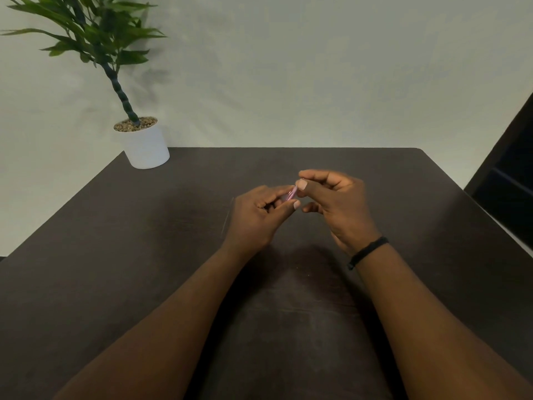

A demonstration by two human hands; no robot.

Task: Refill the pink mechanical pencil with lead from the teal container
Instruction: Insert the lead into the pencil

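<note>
The pink mechanical pencil (291,194) shows only as a short pink piece between my two hands above the middle of the dark table (144,255). My left hand (256,217) is closed around its lower part, most of which the fingers hide. My right hand (331,197) pinches the pencil's upper end between thumb and forefinger. A thin pale line (227,217), perhaps a lead, lies on the table just left of my left hand. The teal container is not in sight.
A green plant in a white pot (145,144) stands at the table's far left corner against the pale wall. A dark piece of furniture (510,180) stands beyond the table's right edge. A black band circles my right wrist.
</note>
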